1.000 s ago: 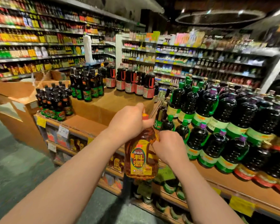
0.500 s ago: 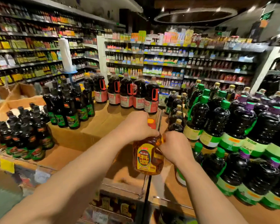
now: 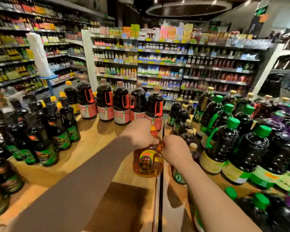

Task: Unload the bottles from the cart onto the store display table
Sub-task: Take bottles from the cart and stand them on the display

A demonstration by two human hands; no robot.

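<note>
Bottle [image 3: 147, 162], amber with a red cap, hangs over the table [image 3: 94, 141] in the gap between the red-handled jugs [image 3: 120, 106] behind and the green-capped bottles [image 3: 228, 146] to the right. We grip its neck with our left hand [image 3: 138, 133] curled round the top, while our right hand [image 3: 175, 150] pinches its shoulder. Whether the base touches the wood, we cannot tell. Set down too near the seam [image 3: 159, 190] between the boards, it could tip; swung right, it could knock the small dark bottles beside it.
</note>
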